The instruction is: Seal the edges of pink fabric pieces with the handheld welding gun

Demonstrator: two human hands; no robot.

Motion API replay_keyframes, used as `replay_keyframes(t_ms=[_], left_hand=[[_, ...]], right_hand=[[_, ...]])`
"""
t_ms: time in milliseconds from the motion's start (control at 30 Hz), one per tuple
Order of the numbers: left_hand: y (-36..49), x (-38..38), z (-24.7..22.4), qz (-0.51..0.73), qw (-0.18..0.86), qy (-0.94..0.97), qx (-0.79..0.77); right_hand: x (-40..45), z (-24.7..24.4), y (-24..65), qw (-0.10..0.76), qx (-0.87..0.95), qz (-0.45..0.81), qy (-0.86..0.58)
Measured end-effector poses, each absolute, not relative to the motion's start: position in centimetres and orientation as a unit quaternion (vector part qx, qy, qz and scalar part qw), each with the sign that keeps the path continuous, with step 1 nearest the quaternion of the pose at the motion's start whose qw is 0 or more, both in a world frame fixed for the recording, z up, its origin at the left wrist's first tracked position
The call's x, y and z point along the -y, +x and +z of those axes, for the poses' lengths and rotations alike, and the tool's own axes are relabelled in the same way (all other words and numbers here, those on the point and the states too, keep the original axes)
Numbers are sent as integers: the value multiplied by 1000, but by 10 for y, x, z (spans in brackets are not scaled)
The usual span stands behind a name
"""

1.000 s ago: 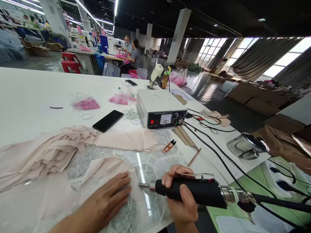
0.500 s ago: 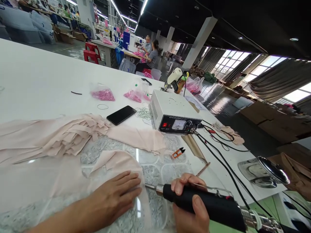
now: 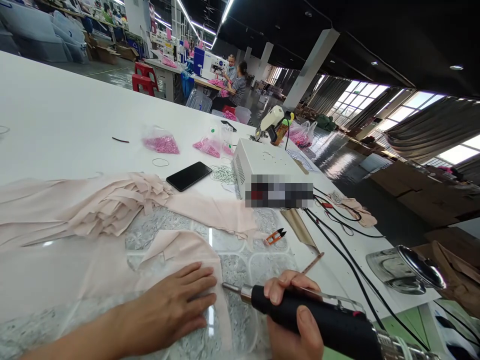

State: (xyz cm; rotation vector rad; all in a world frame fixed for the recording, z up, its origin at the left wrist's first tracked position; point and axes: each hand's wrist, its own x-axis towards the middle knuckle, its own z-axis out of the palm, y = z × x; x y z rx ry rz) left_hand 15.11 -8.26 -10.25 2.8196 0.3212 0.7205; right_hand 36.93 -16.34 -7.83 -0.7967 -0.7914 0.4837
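My left hand (image 3: 183,302) lies flat on a pale pink piece of fabric (image 3: 180,247), fingers stretched out towards its curved right edge. My right hand (image 3: 294,312) is wrapped round the black body of an ultrasonic cutter (image 3: 315,320). Its metal tip points left and sits at the fabric's edge, just right of my left fingertips. Beneath the fabric is a marbled grey mat (image 3: 236,270) with a glossy surface. A heap of layered pink fabric pieces (image 3: 112,210) rests further left, and another strip (image 3: 213,212) stretches right from it.
A grey generator box (image 3: 272,160) stands behind the mat, with black cables (image 3: 348,255) running to the right. Around it lie orange thread snips (image 3: 275,236), a phone (image 3: 189,176) and bags of pink bits (image 3: 162,141). A lidded clear jar (image 3: 393,270) stands near the right edge. Two people sit far back.
The view has shifted slightly. My left hand has drawn back a little to the left, while the cutter tip stays by the fabric's edge. My right hand keeps its grip.
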Motion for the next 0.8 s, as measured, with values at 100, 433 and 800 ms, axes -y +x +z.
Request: replay_keyframes(t_ms=[100, 433, 800], left_hand=[[153, 85, -110, 236, 118, 957, -117], [153, 84, -119, 248, 118, 954, -119], [151, 77, -108, 223, 108, 966, -78]], right_hand=[[164, -79, 369, 821, 362, 231, -376], [151, -75, 364, 834, 381, 202, -343], [131, -88, 360, 802, 431, 161, -381]])
